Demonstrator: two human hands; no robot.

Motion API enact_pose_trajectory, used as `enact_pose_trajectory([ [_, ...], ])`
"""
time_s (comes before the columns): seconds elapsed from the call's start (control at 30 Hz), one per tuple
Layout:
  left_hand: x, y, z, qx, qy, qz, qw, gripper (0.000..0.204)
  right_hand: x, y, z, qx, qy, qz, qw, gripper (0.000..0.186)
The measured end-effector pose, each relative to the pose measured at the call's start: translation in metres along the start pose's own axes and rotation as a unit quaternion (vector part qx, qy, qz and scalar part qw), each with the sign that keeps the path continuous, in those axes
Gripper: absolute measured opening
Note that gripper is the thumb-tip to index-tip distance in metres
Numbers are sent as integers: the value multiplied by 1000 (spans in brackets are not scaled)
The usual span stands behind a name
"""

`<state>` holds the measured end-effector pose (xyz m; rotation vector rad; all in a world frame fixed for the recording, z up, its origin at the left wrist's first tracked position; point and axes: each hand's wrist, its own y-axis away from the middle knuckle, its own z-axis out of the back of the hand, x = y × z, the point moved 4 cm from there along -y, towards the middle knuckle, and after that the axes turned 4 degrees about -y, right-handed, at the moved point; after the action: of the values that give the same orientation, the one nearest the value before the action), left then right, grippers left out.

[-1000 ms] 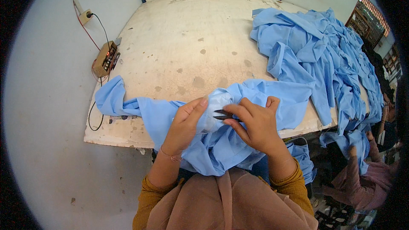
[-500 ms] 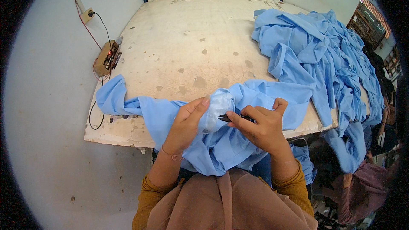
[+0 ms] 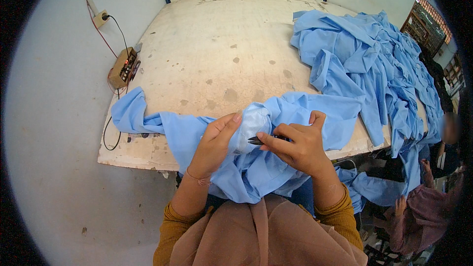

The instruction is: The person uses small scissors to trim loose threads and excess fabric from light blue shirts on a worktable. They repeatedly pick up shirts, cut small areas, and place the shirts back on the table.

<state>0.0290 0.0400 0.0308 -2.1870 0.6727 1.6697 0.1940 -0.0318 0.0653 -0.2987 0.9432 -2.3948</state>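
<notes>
Dark snips [image 3: 255,140] brought together at the pale patch [image 3: 256,118] of a blue garment [image 3: 185,135]

The garment lies across the near edge of the worn, cream-coloured table [image 3: 197,49], partly hanging over it toward my lap. My left hand [image 3: 214,140] pinches the cloth beside the pale patch and has stayed put. My right hand [image 3: 298,148] grips the snips; their blades, spread a second ago, now look nearly together, tips at the patch's lower part. I judge the cloth steady enough for close blade work; whether anything was cut, I cannot tell.

Beyond the garment, the tabletop stretches to the table's far edge, giving my hands room forward. On the table's right side, a heap of blue garments [image 3: 350,54] limits reach; at its left edge sits a small box [image 3: 122,69] with wires. Below the table's right corner, a co-worker's hand [image 3: 400,206] is at more blue cloth [image 3: 377,189].
</notes>
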Motion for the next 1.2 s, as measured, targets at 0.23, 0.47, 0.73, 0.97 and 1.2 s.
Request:
enact_pose_trajectory([
  [0.23, 4, -2, 3, 11, 3, -3, 1000, 37, -7, -1, -4, 12, -61, -15, 998, 26],
  [0.47, -1, -7, 4, 35, 8, -6, 999, 34, 0, -6, -28, 12, -131, -12, 991, 32],
  [0.73, -16, -19, 3, 10, -115, -87, 990, 29, -19, -2, -15, 34, -470, -47, 881, 23],
  [0.97, -12, -22, 7, 3, -116, -62, 991, 26, -38, -7, -27, -48, -392, -188, 899, 13],
  [1.2, -14, -24, 16, -20, -104, -47, 993, 22, -51, 14, -5, -43, -586, -105, 802, 47],
])
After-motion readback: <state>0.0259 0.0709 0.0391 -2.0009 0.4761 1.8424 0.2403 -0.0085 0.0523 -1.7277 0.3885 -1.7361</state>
